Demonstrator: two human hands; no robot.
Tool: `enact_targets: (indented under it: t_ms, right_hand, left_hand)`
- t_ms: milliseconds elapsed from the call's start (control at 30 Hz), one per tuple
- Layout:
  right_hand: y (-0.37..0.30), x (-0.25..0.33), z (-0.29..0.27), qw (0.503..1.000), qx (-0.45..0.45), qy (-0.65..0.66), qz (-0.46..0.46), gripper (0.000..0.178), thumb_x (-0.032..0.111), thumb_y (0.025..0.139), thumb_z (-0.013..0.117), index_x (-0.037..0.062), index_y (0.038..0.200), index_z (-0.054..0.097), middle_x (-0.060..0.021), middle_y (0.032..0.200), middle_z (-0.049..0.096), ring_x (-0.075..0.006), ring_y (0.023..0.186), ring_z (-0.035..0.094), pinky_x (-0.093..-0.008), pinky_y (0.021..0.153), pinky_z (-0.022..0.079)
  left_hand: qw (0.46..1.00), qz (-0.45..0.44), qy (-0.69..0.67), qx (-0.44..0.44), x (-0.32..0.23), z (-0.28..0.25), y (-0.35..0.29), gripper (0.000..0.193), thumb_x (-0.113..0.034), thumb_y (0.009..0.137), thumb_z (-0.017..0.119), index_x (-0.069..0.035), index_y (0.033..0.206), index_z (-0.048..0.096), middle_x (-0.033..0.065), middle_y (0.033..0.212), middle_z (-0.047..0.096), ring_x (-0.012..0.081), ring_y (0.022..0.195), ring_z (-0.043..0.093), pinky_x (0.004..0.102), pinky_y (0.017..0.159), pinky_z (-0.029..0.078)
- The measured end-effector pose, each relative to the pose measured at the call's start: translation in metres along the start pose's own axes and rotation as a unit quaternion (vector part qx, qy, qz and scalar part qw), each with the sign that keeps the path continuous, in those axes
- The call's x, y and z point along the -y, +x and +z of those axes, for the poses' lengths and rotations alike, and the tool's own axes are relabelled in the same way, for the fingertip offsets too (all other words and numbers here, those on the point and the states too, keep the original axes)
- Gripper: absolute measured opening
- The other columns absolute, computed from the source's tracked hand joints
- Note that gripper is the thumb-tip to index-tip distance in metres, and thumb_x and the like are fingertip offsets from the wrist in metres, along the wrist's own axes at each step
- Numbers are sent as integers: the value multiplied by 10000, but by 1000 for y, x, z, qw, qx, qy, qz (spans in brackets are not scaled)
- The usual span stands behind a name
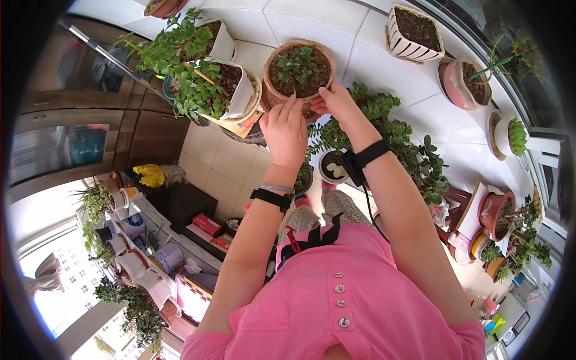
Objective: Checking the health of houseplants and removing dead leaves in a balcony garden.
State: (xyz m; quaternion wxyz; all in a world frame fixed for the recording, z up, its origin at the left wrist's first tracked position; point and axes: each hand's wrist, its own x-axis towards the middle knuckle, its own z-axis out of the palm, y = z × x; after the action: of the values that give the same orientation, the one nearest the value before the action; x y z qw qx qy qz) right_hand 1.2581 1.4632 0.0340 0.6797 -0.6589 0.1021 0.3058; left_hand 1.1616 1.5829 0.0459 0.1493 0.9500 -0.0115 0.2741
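A round terracotta pot point(331, 55) holds brown soil and a small leafy green plant point(295, 65). My left hand point(284, 133) is at the pot's near edge, its fingers closed together around what looks like a thin pale stick point(294, 93), whose tip points at the soil. To its right, my right hand point(339, 103) grips the near right rim, thumb on top and fingers curled below. The undersides of both hands are hidden.
White pots point(241, 99) with trailing green plants stand close on the left. Leafy succulents point(423, 165) crowd beside my right forearm. A striped planter point(416, 55) and a pink pot point(450, 84) sit on the white ledge. A small white-rimmed pot point(332, 167) is below my hands.
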Motion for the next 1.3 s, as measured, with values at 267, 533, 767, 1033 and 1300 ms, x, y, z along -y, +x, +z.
enact_targets:
  t_ms: [267, 533, 767, 1033, 1300]
  right_hand:
    - [0, 0, 1, 1000, 12, -11, -5, 223, 187, 981, 413, -2, 1029, 519, -117, 864, 621, -203, 746, 633, -306, 660, 527]
    - [2, 0, -2, 1000, 14, -20, -4, 228, 185, 982, 402, 1, 1037, 524, -113, 869, 623, -198, 741, 633, -306, 662, 528]
    - [1, 1, 0, 1000, 19, -23, -7, 209, 163, 978, 397, -2, 1052, 502, -124, 875, 628, -204, 734, 636, -310, 657, 526]
    - [2, 1, 1, 999, 32, -29, -12, 220, 155, 980, 375, -4, 1081, 490, -135, 884, 633, -214, 744, 638, -315, 653, 513]
    - [1, 1, -2, 999, 19, -31, -3, 219, 160, 981, 382, -9, 1058, 498, -130, 875, 631, -207, 729, 634, -305, 649, 510]
  left_hand:
    - [1000, 24, -11, -12, 8, 1, 6, 298, -94, 765, 611, -46, 1058, 622, 75, 1135, 629, 232, 997, 555, 382, 875, 366]
    - [998, -21, -50, -41, -1, -6, 8, 200, -55, 787, 609, -60, 983, 648, 41, 1058, 668, 229, 948, 581, 366, 871, 375]
    - [996, -39, -64, -52, 8, -4, 7, 176, -48, 785, 619, -66, 956, 657, 33, 1044, 672, 221, 946, 585, 355, 865, 379]
    - [994, -46, -75, -65, 13, 1, 12, 174, -36, 783, 615, -66, 949, 659, 30, 1006, 680, 222, 927, 592, 355, 853, 388]
    - [991, -55, -111, -47, 16, -19, 6, 158, -31, 778, 607, -55, 926, 658, 48, 998, 678, 233, 937, 585, 359, 836, 385]
